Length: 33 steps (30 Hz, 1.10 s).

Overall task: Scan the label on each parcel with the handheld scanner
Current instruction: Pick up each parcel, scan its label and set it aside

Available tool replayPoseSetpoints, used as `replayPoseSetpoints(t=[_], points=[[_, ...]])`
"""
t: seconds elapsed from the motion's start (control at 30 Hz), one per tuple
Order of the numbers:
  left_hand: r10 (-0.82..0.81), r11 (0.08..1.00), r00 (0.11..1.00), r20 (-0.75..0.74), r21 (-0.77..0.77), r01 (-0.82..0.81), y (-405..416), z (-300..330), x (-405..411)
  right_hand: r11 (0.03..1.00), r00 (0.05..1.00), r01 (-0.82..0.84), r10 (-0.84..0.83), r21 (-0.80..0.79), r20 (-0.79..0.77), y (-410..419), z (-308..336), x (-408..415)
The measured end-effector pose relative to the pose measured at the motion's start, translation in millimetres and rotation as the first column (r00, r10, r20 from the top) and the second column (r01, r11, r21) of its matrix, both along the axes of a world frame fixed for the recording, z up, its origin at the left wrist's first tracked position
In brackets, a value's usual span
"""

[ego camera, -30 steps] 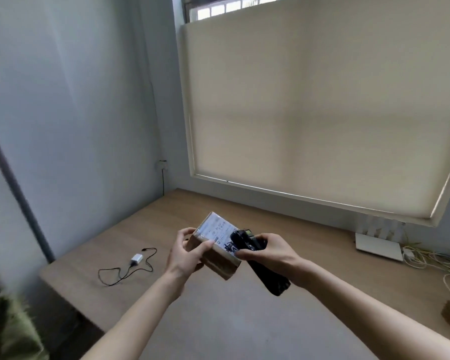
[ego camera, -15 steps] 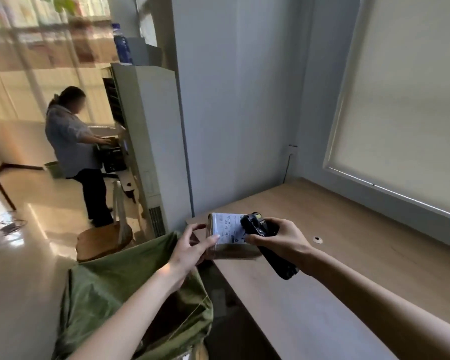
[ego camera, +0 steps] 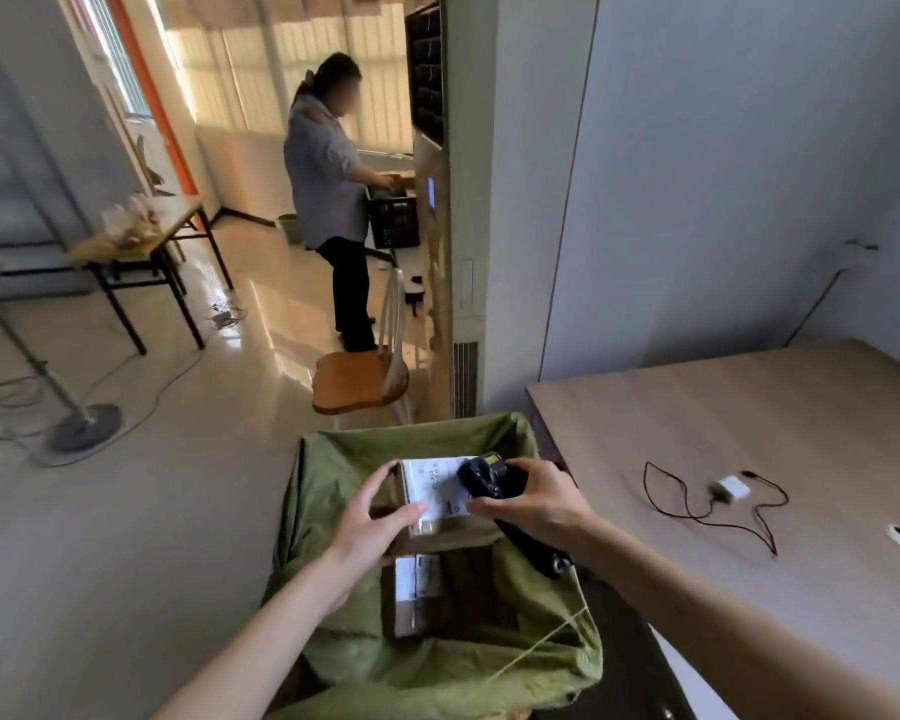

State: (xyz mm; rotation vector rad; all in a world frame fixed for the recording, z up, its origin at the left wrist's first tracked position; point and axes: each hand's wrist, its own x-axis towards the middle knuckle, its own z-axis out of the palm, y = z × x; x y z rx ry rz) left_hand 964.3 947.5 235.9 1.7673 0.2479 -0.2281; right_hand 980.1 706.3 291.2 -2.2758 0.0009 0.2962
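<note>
Over the open mouth of the green sack point(ego camera: 333, 491), the left hand point(ego camera: 375, 517) pinched the parcel point(ego camera: 432, 498) by its near-left corner, thumb and fingers spread along two edges. Right hand point(ego camera: 533, 504) curled round the handheld scanner point(ego camera: 484, 475), whose head sat just above the label point(ego camera: 432, 485), w/ the thumb resting on the label's near edge. Another parcel point(ego camera: 417, 589) lay inside the sack below. Risk, prob.: scanner too close or angled for a clean read, so the label goes unscanned; the light corner pinch could also let the parcel drop into the sack early.
</note>
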Motion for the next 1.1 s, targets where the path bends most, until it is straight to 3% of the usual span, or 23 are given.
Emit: replayPoseSetpoints(t=[0.3,0.43,0.57,0.77,0.93,1.1], points=[[0.187,0.981,0.960,-0.208,0.087,-0.172,1,-140,42,0.989,0.987,-0.052,0.031,-0.136,-0.156,21,-119,70],[0.150,0.984,0.938,-0.311,0.137,-0.112,-10,-188,47,0.975,0.980,-0.082,0.041,-0.206,-0.197,21,-157,83],[0.060,0.962,0.911,-0.408,0.266,0.055,-9,-215,47,0.971,0.969,-0.110,0.057,-0.213,-0.239,20,-177,88],[0.013,0.932,0.959,-0.283,0.351,0.090,10,-194,71,0.965,0.977,-0.098,0.046,-0.244,-0.210,18,-164,90],[-0.100,0.935,0.992,-0.082,0.334,0.122,9,-134,92,0.963,0.998,-0.038,0.021,-0.265,-0.065,9,-119,76],[-0.269,0.885,0.958,0.102,0.418,0.204,-16,-58,97,0.947,0.995,0.083,-0.065,-0.309,0.071,-17,-50,36]])
